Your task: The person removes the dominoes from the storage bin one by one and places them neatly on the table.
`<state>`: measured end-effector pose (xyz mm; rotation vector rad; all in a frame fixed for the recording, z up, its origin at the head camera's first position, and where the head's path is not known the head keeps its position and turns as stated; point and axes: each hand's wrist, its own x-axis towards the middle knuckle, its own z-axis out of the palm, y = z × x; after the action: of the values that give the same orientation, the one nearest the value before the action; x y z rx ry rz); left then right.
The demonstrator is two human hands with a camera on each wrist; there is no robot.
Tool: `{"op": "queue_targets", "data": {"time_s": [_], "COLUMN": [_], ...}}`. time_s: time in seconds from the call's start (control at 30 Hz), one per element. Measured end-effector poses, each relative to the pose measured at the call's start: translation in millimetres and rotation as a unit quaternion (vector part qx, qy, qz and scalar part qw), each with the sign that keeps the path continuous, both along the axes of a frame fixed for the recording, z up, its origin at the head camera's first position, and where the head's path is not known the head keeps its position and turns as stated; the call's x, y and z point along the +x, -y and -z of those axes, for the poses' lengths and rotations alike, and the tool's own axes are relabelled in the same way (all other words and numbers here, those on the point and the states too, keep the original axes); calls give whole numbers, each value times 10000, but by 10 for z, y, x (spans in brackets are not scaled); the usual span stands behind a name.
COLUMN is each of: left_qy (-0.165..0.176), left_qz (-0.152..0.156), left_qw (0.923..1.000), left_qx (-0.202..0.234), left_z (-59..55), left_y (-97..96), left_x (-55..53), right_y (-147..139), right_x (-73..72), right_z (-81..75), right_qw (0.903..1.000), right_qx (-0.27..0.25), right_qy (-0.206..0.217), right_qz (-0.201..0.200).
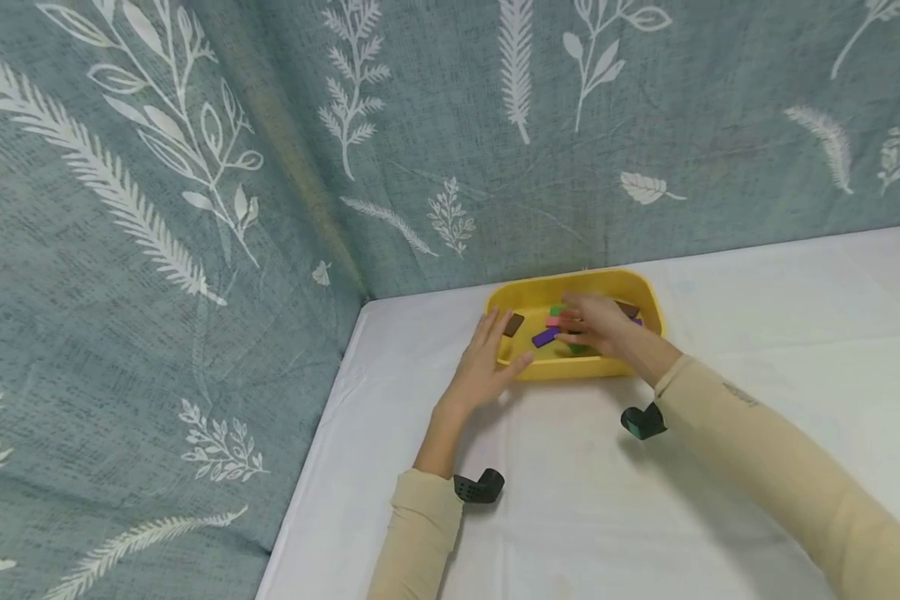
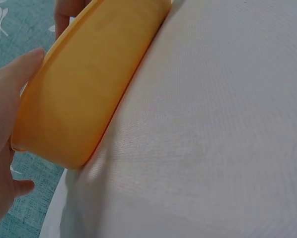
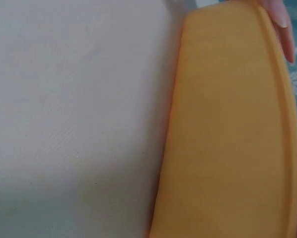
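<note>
A yellow plastic tub [image 1: 570, 368] holds several small flat rectangular blocks. My left hand [image 1: 485, 367] rests at the tub's left end, fingers straight along the rim and thumb at the front corner; in the left wrist view its thumb touches the rim. Over the tub's inside reaches my right hand [image 1: 603, 325], fingers spread and slightly bent among the blocks. Near its fingertips lie a purple block [image 1: 545, 337], a pink block [image 1: 552, 321] and a green block [image 1: 557, 311]. A brown block [image 1: 513, 325] lies near the left hand. The right palm hides part of the contents.
The tub stands on a white cloth-covered table [image 1: 570, 500], near its back edge. A blue-green curtain [image 1: 450, 142] with white leaf prints hangs behind and to the left. Black wrist-worn devices [image 1: 480, 487] sit below both hands.
</note>
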<state>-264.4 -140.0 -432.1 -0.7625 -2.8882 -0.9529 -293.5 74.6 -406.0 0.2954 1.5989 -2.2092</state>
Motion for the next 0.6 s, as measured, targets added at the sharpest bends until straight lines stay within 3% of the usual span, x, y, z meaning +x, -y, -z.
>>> {"op": "queue_targets", "data": {"time_s": [0.3, 0.6], "left_qy": [22, 40], "left_qz": [-10, -19], "left_qw": [10000, 10000], "left_qx": [24, 18], "left_z": [28, 16], "left_y": [2, 10], "left_x": [9, 1], "right_y": [51, 66], "right_x": [-50, -76], "right_z": [88, 87], "right_qw": [9981, 9844], "right_qx": [424, 1066], "right_qy": [270, 140], "right_qz": [-356, -1392]}}
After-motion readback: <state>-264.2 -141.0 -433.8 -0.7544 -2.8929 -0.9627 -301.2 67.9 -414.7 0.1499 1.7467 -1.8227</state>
